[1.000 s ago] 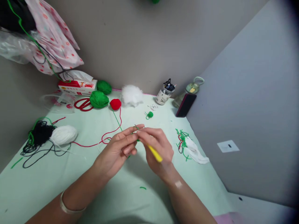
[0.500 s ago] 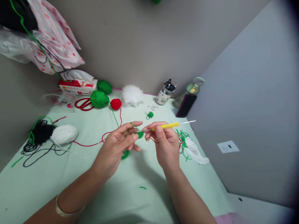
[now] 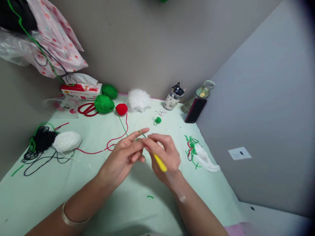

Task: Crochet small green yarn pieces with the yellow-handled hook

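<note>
My left hand [image 3: 123, 154] is closed in a pinch, and green yarn [image 3: 142, 133] runs over its raised index finger. The small green crochet piece it pinches is almost wholly hidden behind the fingers of both hands. My right hand [image 3: 165, 155] grips a crochet hook [image 3: 160, 162] by its yellow handle. The handle slants down towards my right wrist, its blurred metal rear end lying over the forearm. Where the hook's working tip sits is hidden, as the fingertips of both hands meet there.
Green yarn balls [image 3: 104, 104], a red ball [image 3: 121, 109], red-handled scissors [image 3: 86, 109] and white stuffing [image 3: 138, 100] lie at the back. White yarn [image 3: 67, 141] and black yarn [image 3: 43, 139] sit left. A phone [image 3: 195, 110] leans on a bottle; yarn scraps [image 3: 193, 146] lie right.
My right hand has turned and moved left against my left hand. The hook's rear end has swung from pointing right to pointing down along my forearm. The green piece is now covered.
</note>
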The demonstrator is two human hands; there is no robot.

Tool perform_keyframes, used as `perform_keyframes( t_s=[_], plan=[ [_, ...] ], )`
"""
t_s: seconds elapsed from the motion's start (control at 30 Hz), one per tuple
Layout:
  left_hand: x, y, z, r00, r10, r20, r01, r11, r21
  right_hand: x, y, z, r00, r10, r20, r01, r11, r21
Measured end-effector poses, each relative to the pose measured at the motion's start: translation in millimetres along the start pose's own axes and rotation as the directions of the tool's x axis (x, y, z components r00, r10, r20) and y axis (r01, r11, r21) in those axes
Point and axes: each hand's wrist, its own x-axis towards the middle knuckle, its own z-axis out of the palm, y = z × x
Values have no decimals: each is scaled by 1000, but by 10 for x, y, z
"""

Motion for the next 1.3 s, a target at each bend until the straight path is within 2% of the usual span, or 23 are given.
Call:
perform_keyframes(
  t_s=[0.07, 0.13, 0.2, 0.23, 0.3, 0.4, 0.47, 0.53, 0.57, 0.6, 0.67, 0.73, 0.77, 0.83, 0.93, 1.07, 1.13, 1.17, 1.23, 1.3],
  plan=[
    [15, 48, -5, 999, -50, 11, 51, 996, -68, 51, 5, -24, 980, 196, -24, -186, 955, 232],
    [22, 74, -15, 999, -30, 17, 31, 997, -69, 109, 4, -43, 925, 380, 15, -345, 822, 453],
    [18, 67, -18, 999, 3, 47, -2, 1000, -20, 146, -1, -38, 889, 452, 71, -416, 733, 537],
    [14, 53, -16, 998, 18, 57, -19, 1000, 8, 152, -5, -26, 889, 449, 85, -422, 734, 533],
    [5, 19, -2, 997, 55, 47, -57, 997, 50, 140, -11, 5, 913, 399, 78, -386, 790, 476],
    [6, -20, 15, 995, 103, -8, -103, 993, 57, 83, -5, 37, 965, 258, 43, -257, 906, 337],
    [18, -25, 6, 998, 66, -4, -66, 998, 19, 46, 12, 33, 992, 117, 41, -122, 973, 193],
    [33, -10, -19, 999, -18, 26, 19, 999, -45, 33, 29, 6, 999, 20, 29, -22, 995, 101],
    [40, 4, -33, 998, -57, 35, 60, 995, -77, 39, 34, -12, 999, 35, 8, -36, 993, 111],
    [44, 20, -46, 997, -76, 30, 79, 991, -104, 53, 36, -32, 995, 101, -14, -97, 982, 161],
    [43, 48, -59, 998, -61, -1, 60, 990, -125, 92, 32, -59, 947, 321, -28, -291, 889, 354],
    [33, 55, -54, 1000, -2, -16, 1, 996, -86, 130, 22, -59, 881, 469, 57, -423, 729, 539],
    [26, 48, -46, 1000, 28, -10, -29, 998, -50, 143, 18, -49, 862, 494, 112, -460, 670, 583],
    [17, 22, -28, 997, 70, 12, -70, 997, 24, 154, 12, -19, 849, 498, 174, -494, 634, 595],
    [17, -8, -14, 995, 87, 44, -90, 992, 86, 148, 25, 10, 828, 534, 168, -516, 611, 600],
    [21, 16, -23, 995, 87, 42, -92, 988, 122, 146, 49, -5, 787, 581, 207, -539, 484, 690],
    [18, 28, -33, 995, 98, 19, -100, 984, 146, 148, 35, -20, 798, 567, 203, -532, 505, 680],
    [16, 26, -38, 994, 111, 6, -111, 981, 161, 146, 22, -27, 813, 553, 185, -522, 550, 652],
    [11, 3, -48, 987, 159, -14, -153, 968, 198, 131, -7, -35, 869, 479, 120, -465, 710, 529],
    [7, -40, -52, 974, 223, -27, -211, 949, 235, 95, -24, -29, 953, 298, 59, -300, 895, 330]
  ],
)
